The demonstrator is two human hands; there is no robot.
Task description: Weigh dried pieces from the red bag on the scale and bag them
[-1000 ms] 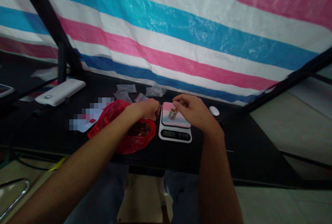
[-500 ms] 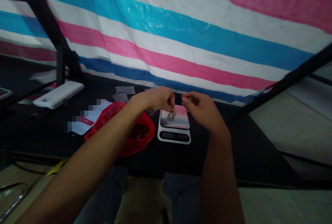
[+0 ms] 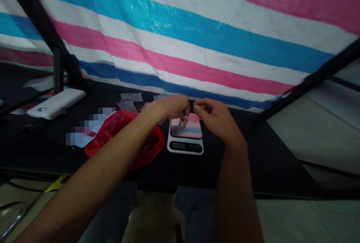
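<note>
Over the digital scale [image 3: 185,146], the left hand [image 3: 171,107] pinches a small metal cylinder [image 3: 183,122] while the curled right hand [image 3: 211,117] hovers just beside, holding nothing visible.

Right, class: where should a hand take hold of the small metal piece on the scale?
Pinch the sides of the metal piece between thumb and fingertip, coming from above. It is short and sits on the flat top of the scale, so nothing fits beneath it. The left hand is closest, directly above it.
</note>
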